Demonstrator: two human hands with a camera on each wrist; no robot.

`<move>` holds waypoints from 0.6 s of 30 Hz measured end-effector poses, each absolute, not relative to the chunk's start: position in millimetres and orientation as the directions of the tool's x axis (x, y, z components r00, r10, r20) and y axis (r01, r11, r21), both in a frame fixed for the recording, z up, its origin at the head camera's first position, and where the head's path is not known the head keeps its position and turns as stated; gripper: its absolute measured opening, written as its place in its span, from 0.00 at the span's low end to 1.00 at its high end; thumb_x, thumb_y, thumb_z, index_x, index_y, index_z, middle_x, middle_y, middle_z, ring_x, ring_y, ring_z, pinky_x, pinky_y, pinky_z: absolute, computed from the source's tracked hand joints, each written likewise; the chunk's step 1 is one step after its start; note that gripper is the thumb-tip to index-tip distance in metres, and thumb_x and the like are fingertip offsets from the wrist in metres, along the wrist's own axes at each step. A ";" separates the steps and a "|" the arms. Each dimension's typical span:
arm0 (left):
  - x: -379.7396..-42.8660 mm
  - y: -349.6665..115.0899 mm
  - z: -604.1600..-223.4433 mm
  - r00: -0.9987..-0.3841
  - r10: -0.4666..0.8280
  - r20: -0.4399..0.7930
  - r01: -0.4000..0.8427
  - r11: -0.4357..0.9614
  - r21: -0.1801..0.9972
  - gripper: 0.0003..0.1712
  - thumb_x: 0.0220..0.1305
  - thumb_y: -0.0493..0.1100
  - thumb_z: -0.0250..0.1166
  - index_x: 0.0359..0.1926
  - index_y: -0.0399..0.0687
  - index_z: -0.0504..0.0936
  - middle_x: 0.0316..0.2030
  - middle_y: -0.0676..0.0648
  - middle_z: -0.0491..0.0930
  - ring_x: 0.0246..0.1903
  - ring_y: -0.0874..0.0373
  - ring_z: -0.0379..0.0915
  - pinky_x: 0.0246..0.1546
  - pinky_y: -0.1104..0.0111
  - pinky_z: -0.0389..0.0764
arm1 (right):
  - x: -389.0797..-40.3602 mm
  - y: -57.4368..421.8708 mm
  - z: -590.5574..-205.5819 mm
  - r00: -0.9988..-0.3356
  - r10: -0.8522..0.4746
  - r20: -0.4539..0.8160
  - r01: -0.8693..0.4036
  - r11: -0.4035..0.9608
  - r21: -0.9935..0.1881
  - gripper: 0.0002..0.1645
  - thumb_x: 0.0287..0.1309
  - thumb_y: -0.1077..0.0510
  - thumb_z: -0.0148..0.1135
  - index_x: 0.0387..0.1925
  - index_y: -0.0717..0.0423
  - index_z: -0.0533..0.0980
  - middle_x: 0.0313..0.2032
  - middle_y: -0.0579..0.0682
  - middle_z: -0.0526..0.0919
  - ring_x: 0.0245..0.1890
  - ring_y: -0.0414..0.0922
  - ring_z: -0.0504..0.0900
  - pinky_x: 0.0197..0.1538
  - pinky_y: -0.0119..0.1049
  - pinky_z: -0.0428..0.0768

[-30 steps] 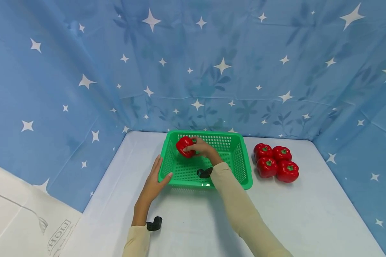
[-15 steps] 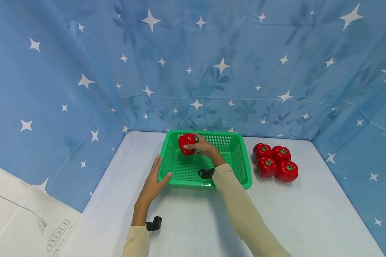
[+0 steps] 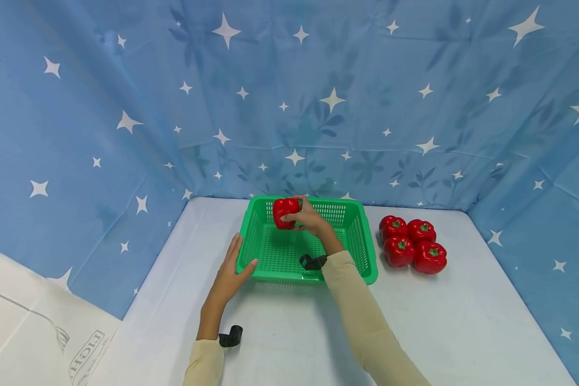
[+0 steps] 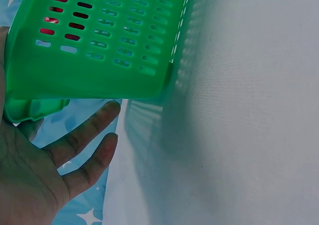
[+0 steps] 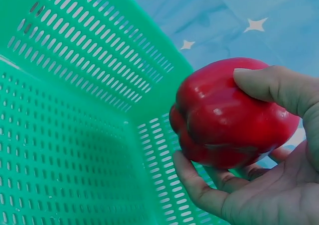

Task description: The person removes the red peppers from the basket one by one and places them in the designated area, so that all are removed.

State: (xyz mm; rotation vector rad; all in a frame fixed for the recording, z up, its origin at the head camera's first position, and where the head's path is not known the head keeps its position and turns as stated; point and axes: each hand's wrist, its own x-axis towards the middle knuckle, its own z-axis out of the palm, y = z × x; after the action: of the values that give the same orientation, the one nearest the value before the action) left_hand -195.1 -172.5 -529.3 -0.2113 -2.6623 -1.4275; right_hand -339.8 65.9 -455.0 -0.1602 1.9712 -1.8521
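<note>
My right hand grips a red bell pepper over the back left part of a green plastic basket. In the right wrist view, the thumb lies on top of the bell pepper and the fingers curl beneath it, with the slotted basket wall just behind. At the basket's front left corner, my left hand rests with fingers spread along the rim. The left wrist view shows that left hand against the basket's outer side; red shows through its slots.
Several red bell peppers stand in a cluster on the white table, right of the basket. A blue curtain with stars hangs close behind the table's back edge. Black wrist cameras sit on both wrists.
My right hand has shifted the bell pepper to the right and slightly toward the basket's back, and the pepper has turned a little in the grip. The left hand stays in place.
</note>
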 end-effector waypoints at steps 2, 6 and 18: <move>-195.1 -172.3 -529.3 -0.983 0.069 0.167 0.178 0.547 0.818 0.49 0.66 0.65 0.58 0.78 0.61 0.43 0.78 0.58 0.37 0.77 0.50 0.37 0.70 0.40 0.53 | -337.8 68.3 -454.6 -0.908 -0.363 -0.207 0.187 0.088 -0.978 0.50 0.57 0.64 0.65 0.72 0.48 0.47 0.69 0.60 0.57 0.67 0.62 0.64 0.60 0.62 0.73; -194.0 -172.8 -529.3 -0.984 0.066 0.165 0.174 0.547 0.819 0.49 0.66 0.65 0.58 0.78 0.60 0.43 0.78 0.61 0.37 0.77 0.50 0.36 0.70 0.40 0.53 | -332.5 71.7 -456.1 -0.916 -0.362 -0.173 0.152 0.087 -0.985 0.50 0.57 0.61 0.66 0.73 0.48 0.47 0.69 0.60 0.55 0.66 0.63 0.66 0.55 0.58 0.79; -194.8 -171.8 -528.5 -0.982 0.078 0.170 0.186 0.532 0.826 0.49 0.67 0.64 0.58 0.78 0.57 0.43 0.78 0.60 0.36 0.77 0.49 0.35 0.70 0.39 0.52 | -317.2 77.1 -458.2 -0.931 -0.352 -0.097 0.078 0.069 -0.995 0.49 0.59 0.57 0.66 0.73 0.49 0.47 0.68 0.59 0.59 0.65 0.62 0.68 0.56 0.58 0.78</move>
State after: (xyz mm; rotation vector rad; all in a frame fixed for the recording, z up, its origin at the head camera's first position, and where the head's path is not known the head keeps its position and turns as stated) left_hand -194.8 -171.8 -528.5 -0.2293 -2.6501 -1.4489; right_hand -317.2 77.1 -458.2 -0.2742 2.0397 -1.9317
